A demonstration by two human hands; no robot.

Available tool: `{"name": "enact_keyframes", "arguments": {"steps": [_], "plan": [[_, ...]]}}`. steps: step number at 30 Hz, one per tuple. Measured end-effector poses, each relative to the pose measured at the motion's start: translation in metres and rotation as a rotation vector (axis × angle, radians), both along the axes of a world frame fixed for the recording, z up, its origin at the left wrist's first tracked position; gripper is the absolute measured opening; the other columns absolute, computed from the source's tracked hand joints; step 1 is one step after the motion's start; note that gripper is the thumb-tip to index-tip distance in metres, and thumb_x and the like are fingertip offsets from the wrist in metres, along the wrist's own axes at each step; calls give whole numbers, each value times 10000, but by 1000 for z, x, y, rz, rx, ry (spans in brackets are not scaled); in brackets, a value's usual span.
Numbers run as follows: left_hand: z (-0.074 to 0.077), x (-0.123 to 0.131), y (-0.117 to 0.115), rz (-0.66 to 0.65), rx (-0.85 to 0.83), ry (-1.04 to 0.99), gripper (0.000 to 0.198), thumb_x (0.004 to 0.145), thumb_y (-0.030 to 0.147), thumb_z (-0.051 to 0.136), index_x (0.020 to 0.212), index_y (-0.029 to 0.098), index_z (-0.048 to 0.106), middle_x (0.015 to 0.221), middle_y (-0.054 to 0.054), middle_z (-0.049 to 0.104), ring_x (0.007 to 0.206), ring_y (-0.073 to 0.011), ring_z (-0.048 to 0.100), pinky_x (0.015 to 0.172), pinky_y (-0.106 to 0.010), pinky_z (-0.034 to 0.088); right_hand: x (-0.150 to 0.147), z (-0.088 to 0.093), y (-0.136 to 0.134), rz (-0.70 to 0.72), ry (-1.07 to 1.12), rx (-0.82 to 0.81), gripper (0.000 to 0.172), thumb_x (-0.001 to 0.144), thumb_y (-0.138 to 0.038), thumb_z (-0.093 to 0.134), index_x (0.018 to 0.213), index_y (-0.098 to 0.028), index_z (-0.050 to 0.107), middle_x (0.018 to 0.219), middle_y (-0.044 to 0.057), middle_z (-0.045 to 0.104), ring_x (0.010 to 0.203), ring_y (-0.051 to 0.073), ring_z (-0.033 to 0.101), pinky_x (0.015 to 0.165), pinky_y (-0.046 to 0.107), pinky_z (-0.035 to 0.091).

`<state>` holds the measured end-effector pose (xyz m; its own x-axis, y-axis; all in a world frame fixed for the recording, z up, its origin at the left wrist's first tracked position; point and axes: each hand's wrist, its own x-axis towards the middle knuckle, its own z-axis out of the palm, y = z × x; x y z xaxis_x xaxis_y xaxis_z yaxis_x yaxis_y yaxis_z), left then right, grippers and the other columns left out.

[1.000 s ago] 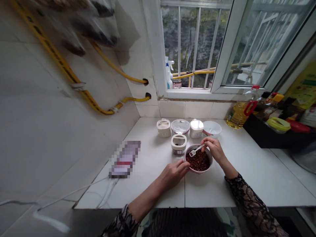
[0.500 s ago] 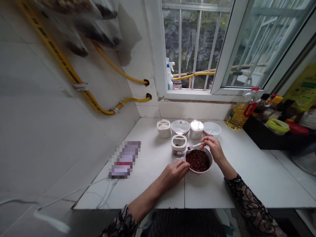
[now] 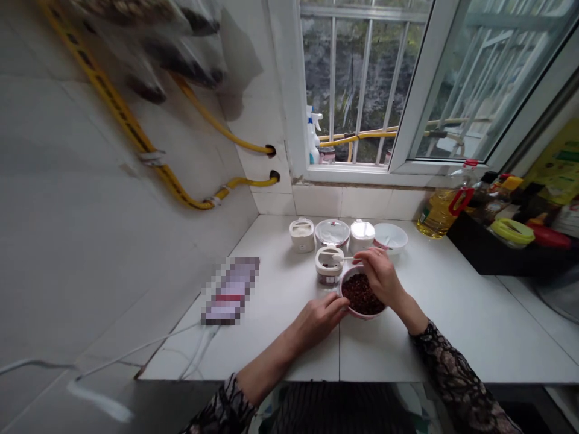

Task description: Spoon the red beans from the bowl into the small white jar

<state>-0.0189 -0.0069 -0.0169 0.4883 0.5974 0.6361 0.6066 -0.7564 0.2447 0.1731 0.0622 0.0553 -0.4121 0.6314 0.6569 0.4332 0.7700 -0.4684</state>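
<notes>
My left hand [image 3: 319, 318] grips the near left rim of a pink-edged bowl [image 3: 365, 316], thumb and fingers closed on it. The bowl holds a heap of small dark red dried pieces [image 3: 359, 295]. My right hand [image 3: 382, 278] pinches the handle of a small white spoon [image 3: 346, 258], whose head is over the mouth of a white-topped seasoning jar [image 3: 329, 278] just left of the bowl. A little dark content shows inside that jar. The spoon's load is too small to make out. My right hand covers the bowl's far right part.
Behind stand a white-lidded jar [image 3: 301, 240], a covered bowl [image 3: 332, 232], another white jar [image 3: 362, 234] and a white bowl [image 3: 392, 237]. An oil bottle [image 3: 436, 211] and a black box [image 3: 473, 247] of condiments stand right. A blurred-out device [image 3: 231, 292] with cables lies left.
My right hand has moved left with the spoon, from above the bowl's far rim to over the seasoning jar. My left hand stays on the bowl.
</notes>
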Motion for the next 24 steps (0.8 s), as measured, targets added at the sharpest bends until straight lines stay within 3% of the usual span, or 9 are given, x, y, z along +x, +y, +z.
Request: {"name": "enact_keyframes", "arguments": {"steps": [5,10,14,20,24], "plan": [[1,0,0,-13,5,-19,185,1016,248,405,1055,159,563,856,-52,638,676,-125,650,584,-202,540,22,-1,3,-125,89,-107,199,891,-211,417,815,-238,599,628,20,652,786,237,604,872,402,432],[1,0,0,-20,3,-22,180,1016,247,407,1058,164,562,846,-47,629,694,-122,649,608,-202,541,22,-11,9,-29,-62,-166,201,809,-146,430,729,-232,593,600,-6,644,669,203,587,939,425,388],[0,1,0,-18,14,-23,171,1013,247,415,1056,162,557,851,-48,632,685,-125,647,587,-201,533,17,-15,9,-8,-25,-304,201,802,-155,429,705,-235,587,533,-27,635,632,195,597,947,423,386],[1,1,1,-15,33,-24,173,1011,242,413,1052,159,559,835,-49,631,668,-130,645,567,-205,530,22,-10,10,-97,223,-578,170,765,-218,439,696,-208,594,518,-12,633,538,175,589,639,299,464],[1,1,0,-16,23,-22,165,1010,239,419,1051,161,559,837,-44,630,671,-120,643,579,-197,530,23,-8,10,-113,236,-552,166,747,-224,446,677,-207,595,503,-19,619,531,163,578,636,282,457]]}}
